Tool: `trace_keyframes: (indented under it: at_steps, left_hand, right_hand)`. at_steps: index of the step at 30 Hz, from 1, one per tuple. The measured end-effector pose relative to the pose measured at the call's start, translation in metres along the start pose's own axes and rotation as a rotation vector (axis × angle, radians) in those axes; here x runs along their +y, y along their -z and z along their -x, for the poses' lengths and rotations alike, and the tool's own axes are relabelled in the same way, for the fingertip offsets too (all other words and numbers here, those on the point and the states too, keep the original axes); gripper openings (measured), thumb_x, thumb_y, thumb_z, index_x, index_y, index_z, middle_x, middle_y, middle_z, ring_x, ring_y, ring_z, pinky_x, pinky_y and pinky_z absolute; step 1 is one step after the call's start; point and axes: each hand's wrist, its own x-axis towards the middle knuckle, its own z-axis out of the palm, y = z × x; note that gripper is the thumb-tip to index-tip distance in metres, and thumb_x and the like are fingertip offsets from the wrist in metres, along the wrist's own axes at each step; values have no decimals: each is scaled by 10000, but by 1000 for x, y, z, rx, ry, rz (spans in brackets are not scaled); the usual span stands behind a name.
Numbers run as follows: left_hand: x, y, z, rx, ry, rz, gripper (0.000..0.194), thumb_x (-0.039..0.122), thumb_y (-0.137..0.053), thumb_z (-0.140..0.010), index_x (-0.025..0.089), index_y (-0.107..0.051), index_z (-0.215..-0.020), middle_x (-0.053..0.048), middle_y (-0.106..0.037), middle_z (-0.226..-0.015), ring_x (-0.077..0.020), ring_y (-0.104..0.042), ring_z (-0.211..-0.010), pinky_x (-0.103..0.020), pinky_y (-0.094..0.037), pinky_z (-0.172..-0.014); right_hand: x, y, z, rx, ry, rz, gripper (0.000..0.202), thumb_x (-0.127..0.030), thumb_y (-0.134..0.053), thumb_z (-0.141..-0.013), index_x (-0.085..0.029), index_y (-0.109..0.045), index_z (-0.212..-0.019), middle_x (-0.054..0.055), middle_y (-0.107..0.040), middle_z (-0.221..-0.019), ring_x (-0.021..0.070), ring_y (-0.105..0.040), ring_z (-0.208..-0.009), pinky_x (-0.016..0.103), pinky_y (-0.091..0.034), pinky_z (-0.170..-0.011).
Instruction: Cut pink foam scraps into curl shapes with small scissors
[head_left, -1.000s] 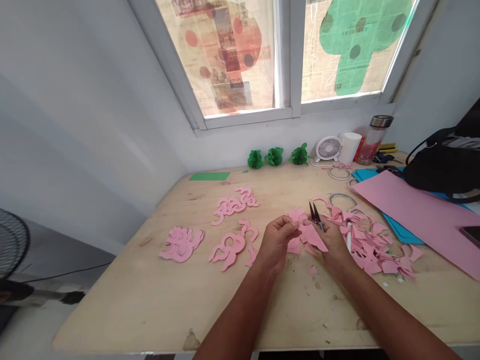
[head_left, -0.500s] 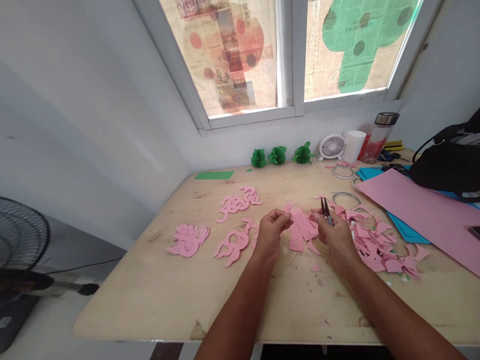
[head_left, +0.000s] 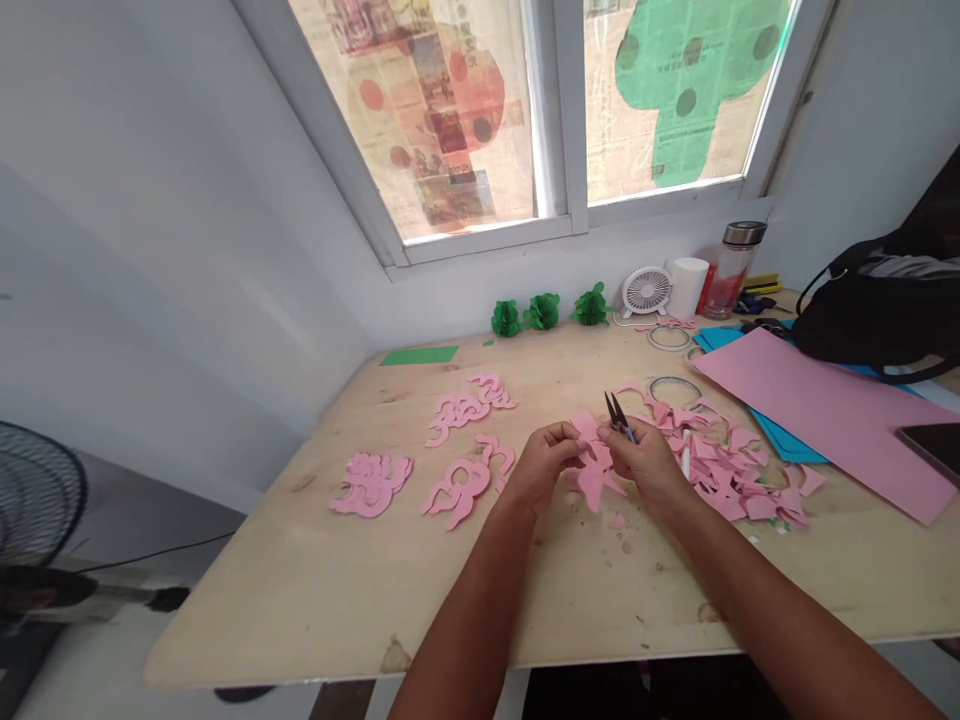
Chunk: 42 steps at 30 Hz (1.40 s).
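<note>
Between my hands is a pink paper piece [head_left: 592, 480]; my left hand [head_left: 544, 462] pinches its left side. My right hand [head_left: 646, 462] holds small dark-bladed scissors [head_left: 616, 412], their points facing up and away, and its fingertips meet the paper's upper right. Curly pink cutouts lie left of my hands: one group [head_left: 469, 408] farther back, another [head_left: 461, 485] nearer, and a stacked pile [head_left: 371, 484] at the far left. A heap of pink scraps [head_left: 731, 470] lies right of my right hand.
Along the wall stand green paper ornaments [head_left: 544, 311], a small white fan [head_left: 646, 292], a white cylinder [head_left: 687, 288] and a glass bottle [head_left: 731, 275]. Pink sheets [head_left: 817, 410] overlap blue ones at right, beside a black bag [head_left: 870, 310]. A green strip [head_left: 418, 356] lies at back left.
My hands have come closer together, and the pink paper between them now hangs in a different, folded-looking shape. The scissors have moved left with my right hand. The view has shifted slightly.
</note>
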Motion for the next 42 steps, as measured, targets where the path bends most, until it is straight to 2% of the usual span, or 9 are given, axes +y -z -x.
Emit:
trace_keyframes:
  at_steps: [5,13,19,22,31,33,38,40,42]
  left_hand:
    - [2,3,-1,87,-52,-48,150,247,-679,-628,137,-581,-600,-4,-552,-564,-89,-489,-536,-232,-381,-578]
    - [4,5,2,103,-59,-179,178,298,-677,-642,129,-620,-629,-22,-565,-562,-98,-490,-537,-229,-366,-555]
    - [11,10,4,109,-73,-82,147,261,-641,-668,138,-573,-624,-30,-588,-593,-98,-507,-557,-224,-373,-566]
    - [16,14,5,122,-70,-45,137,254,-630,-669,145,-555,-636,-43,-611,-618,-96,-501,-536,-218,-355,-530]
    - [18,11,8,-25,-40,-170,113,235,-672,-645,137,-618,-658,-10,-571,-553,-97,-502,-518,-236,-362,-556]
    - [16,10,6,69,-105,-169,127,244,-680,-637,139,-634,-692,-13,-587,-600,-103,-519,-553,-244,-381,-587]
    - [11,12,-2,543,-311,-133,269,298,-687,-630,164,-626,-854,-21,-609,-738,-113,-563,-657,-240,-409,-625]
    - [9,10,-4,525,-256,-51,331,334,-693,-626,166,-605,-897,-19,-593,-734,-117,-572,-652,-239,-415,-605]
    - [6,4,-3,390,-151,43,401,358,-705,-615,170,-586,-950,-31,-597,-755,-130,-583,-653,-245,-422,-587]
  right_hand:
    - [4,2,-3,3,46,88,304,-417,-674,-641,-168,-501,-664,-98,-299,-470,43,-195,-381,210,-120,-380]
    - [10,3,-5,-3,94,170,287,-431,-643,-679,-176,-511,-674,-90,-313,-483,47,-202,-375,215,-131,-369]
    - [2,5,-1,-202,-3,91,355,-516,-493,-783,-165,-548,-768,-93,-308,-443,53,-189,-354,204,-115,-354]
    - [0,6,0,-227,-42,97,375,-529,-492,-778,-159,-556,-767,-93,-303,-441,52,-184,-355,198,-118,-347]
    - [5,4,-4,-174,-68,200,303,-424,-673,-654,-162,-520,-649,-101,-299,-424,37,-203,-349,202,-109,-354]
    - [6,4,-5,-114,-49,175,300,-412,-685,-636,-168,-511,-640,-105,-296,-417,34,-198,-338,202,-104,-348]
    - [5,5,-9,125,-1,-82,302,-373,-706,-624,-186,-475,-672,-125,-255,-419,26,-165,-334,183,-110,-328]
    - [6,6,-10,155,12,-180,308,-350,-712,-632,-191,-450,-663,-129,-241,-426,22,-152,-338,173,-115,-320]
    - [7,6,-10,139,19,-241,307,-339,-707,-648,-194,-437,-660,-131,-228,-428,22,-141,-338,166,-117,-311]
